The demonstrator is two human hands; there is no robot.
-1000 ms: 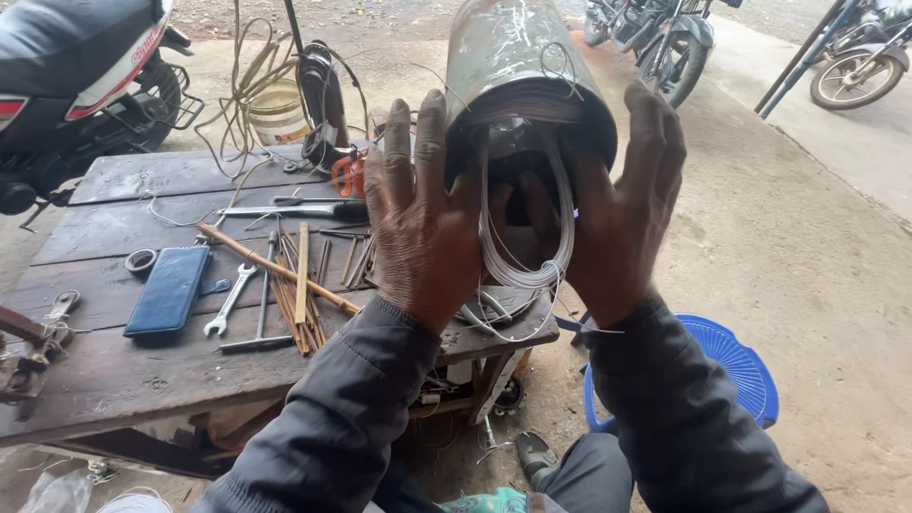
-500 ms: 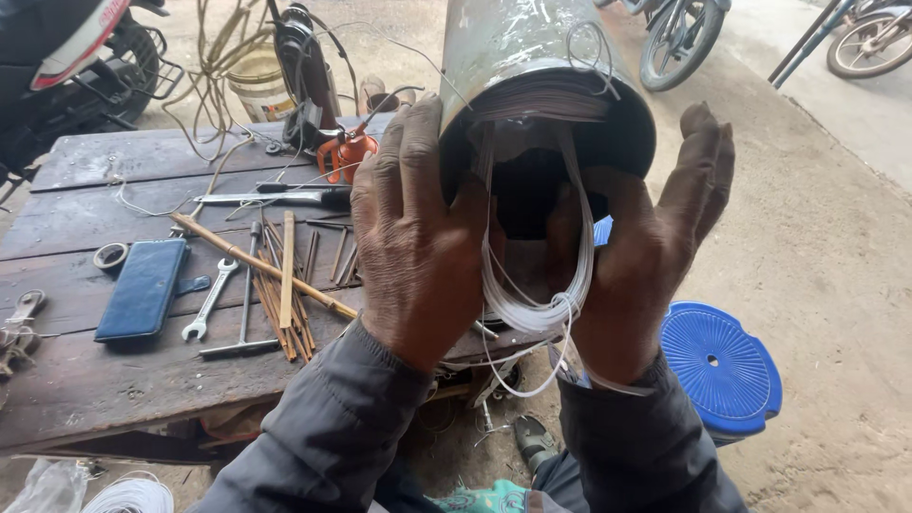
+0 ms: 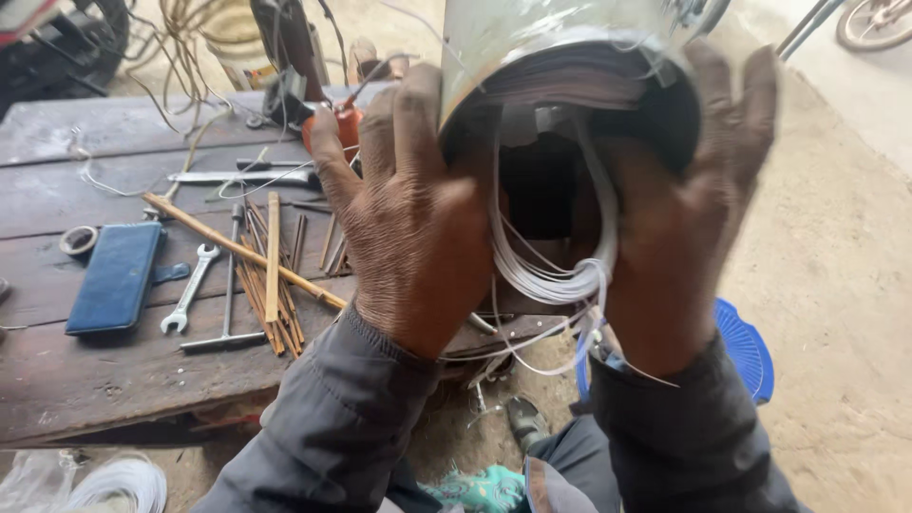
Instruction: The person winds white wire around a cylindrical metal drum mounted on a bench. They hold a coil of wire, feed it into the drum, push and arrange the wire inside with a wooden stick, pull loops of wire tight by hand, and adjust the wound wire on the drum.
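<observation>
A large grey metal cylinder, the open end of a motor housing, is held up close in front of me. Inside its dark bore hangs a loop of thin white wire strands. My left hand presses flat against the left side of the opening, fingers spread upward over the rim. My right hand grips the right side of the rim, thumb near the wire loop. Both dark sleeves reach up from the bottom of the view.
A worn wooden table lies to the left with a blue phone, a spanner, bamboo sticks, metal rods and a tape roll. A blue plastic stool stands on the concrete floor at right. White wire coil bottom left.
The cylinder has come closer to the camera and fills more of the view. Both hands have slid further up its rim, and the wire loop hangs lower in the opening.
</observation>
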